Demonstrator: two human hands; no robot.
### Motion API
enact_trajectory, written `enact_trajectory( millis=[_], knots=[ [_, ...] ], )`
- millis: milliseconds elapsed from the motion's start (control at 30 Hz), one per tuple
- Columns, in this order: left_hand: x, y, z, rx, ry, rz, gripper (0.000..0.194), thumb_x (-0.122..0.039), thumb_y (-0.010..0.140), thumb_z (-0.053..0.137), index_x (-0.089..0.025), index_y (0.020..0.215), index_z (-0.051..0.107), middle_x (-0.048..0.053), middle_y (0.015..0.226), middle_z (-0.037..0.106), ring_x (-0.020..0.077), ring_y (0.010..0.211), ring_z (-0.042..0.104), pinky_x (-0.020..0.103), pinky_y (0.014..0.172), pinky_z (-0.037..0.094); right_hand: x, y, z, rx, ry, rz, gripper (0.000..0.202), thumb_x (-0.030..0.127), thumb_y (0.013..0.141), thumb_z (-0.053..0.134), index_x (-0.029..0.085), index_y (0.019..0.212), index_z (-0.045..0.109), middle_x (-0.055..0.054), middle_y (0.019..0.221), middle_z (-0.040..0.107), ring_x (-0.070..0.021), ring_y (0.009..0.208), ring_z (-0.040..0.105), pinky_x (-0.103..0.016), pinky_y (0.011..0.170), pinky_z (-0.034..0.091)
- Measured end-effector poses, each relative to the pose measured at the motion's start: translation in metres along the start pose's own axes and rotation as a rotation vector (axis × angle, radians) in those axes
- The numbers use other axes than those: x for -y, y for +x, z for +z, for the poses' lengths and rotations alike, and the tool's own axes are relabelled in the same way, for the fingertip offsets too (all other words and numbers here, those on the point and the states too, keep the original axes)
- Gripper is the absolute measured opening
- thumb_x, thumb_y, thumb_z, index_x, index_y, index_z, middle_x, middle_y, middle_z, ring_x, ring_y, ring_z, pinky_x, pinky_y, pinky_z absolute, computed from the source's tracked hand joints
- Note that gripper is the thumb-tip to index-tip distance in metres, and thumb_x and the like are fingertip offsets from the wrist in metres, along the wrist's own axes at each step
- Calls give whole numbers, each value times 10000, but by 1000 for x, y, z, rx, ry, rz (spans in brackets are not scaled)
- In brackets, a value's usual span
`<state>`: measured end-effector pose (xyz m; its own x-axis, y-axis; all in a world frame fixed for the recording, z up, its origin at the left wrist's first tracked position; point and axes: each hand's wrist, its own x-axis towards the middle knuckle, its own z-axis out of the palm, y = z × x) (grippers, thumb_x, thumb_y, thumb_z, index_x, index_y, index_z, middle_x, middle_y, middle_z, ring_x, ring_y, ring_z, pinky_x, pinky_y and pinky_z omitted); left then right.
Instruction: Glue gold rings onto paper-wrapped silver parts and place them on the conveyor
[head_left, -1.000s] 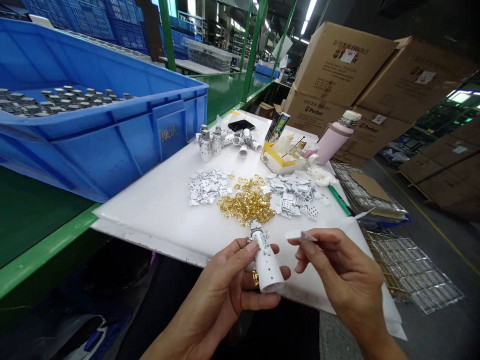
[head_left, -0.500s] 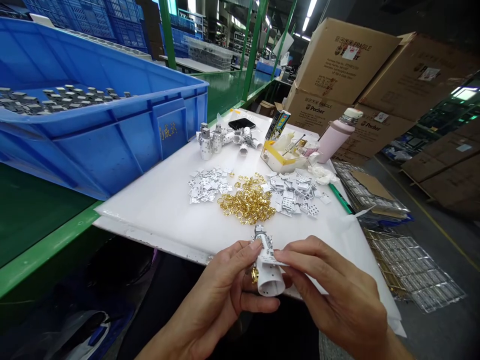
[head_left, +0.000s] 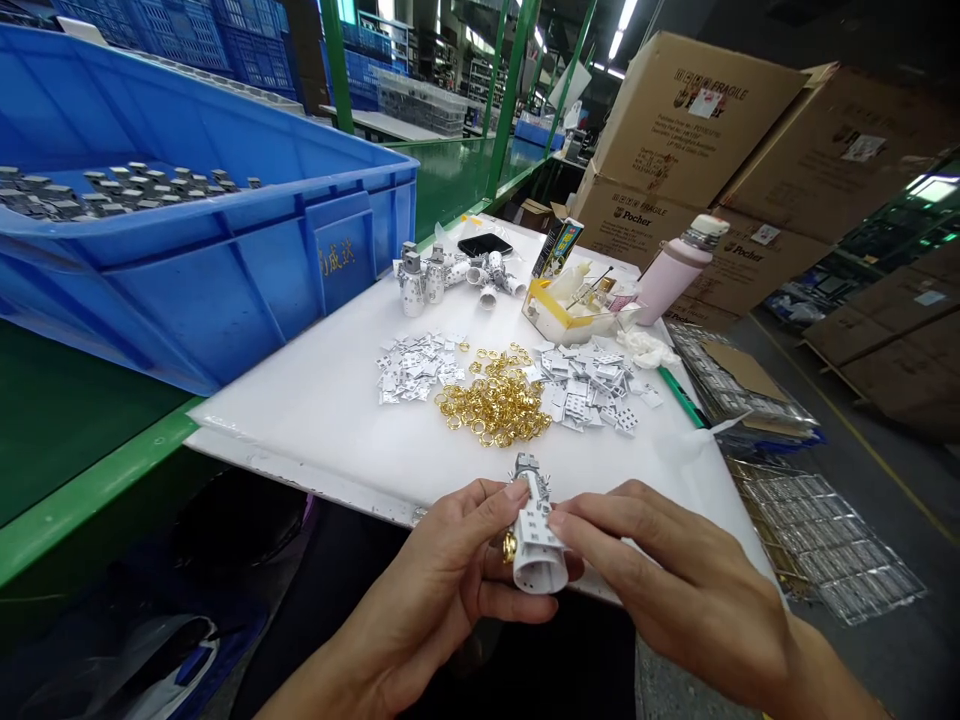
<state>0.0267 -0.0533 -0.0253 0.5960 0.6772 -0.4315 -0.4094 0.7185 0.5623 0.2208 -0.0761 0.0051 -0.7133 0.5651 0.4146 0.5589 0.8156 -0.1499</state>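
Observation:
My left hand (head_left: 457, 560) is closed around a white tubular part (head_left: 541, 573) with a grey block at its far end and its open mouth tilted toward me. A gold ring (head_left: 510, 546) sits on its left side. The fingertips of my right hand (head_left: 667, 570) press on a small flat white piece (head_left: 538, 530) with square holes, which lies along the tube's upper side. Beyond my hands are a pile of gold rings (head_left: 499, 405), a heap of small white pieces (head_left: 416, 368) to its left and a heap of white plates (head_left: 592, 385) to its right.
A large blue crate (head_left: 262, 270) with grey parts stands at left. Several finished-looking white tubes (head_left: 412, 285), a phone (head_left: 484, 245), a yellow-edged tray (head_left: 559, 322) and a pink bottle (head_left: 675, 270) sit at the table's back. Cardboard boxes (head_left: 697, 120) are stacked behind.
The flat white piece has tipped down from edge-on to lie against the tube, its holes now showing. My right fingers have shifted slightly with it; my left hand keeps its hold.

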Motion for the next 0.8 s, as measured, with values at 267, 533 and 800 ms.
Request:
enact_trajectory(
  millis=[267, 533, 800],
  knots=[
    [-1, 2, 1, 26, 20, 4, 248, -391, 871, 598, -143, 881, 597, 58, 819, 651, 183, 779, 699, 174, 535, 561, -2, 11, -4, -59, 218, 156, 245, 19, 918, 483, 119, 1111, 596, -71, 953, 646, -114, 877, 598, -188, 772, 497],
    [-1, 2, 2, 5, 7, -2, 244, -394, 859, 615, -154, 846, 570, 51, 807, 643, 184, 783, 696, 183, 539, 567, -3, 8, -2, -61, 153, 129, 282, 0, 907, 476, 114, 1140, 587, -82, 969, 642, -133, 883, 587, -221, 771, 499],
    [-1, 4, 2, 11, 13, 3, 265, -410, 855, 615, -154, 858, 545, 64, 818, 651, 207, 800, 711, 180, 528, 565, -1, 5, -1, -89, 100, 110, 281, -6, 903, 482, 86, 1142, 599, -89, 972, 651, -139, 897, 587, -225, 798, 494]
  ],
)
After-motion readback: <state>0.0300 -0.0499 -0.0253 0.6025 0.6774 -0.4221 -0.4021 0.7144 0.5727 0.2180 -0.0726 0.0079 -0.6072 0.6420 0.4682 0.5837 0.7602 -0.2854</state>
